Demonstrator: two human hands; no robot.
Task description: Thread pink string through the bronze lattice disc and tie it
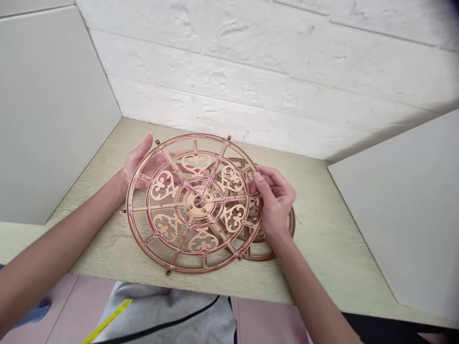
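A bronze-coloured fretwork wheel, with heart-shaped scrollwork, spokes and red lines along its edges, stands tilted above the tabletop. My left hand is behind its upper left rim, fingers upward, holding it. My right hand grips the wheel's right rim from the front. A second bronze wheel lies flat beneath and to the right, largely hidden by the first wheel and my right hand. The two wheels overlap, but I cannot tell whether they touch.
The pale wood-grain tabletop ends at a white brick-textured wall and grey side panels. Below its front edge are grey clothing, a black cord and a yellow strip.
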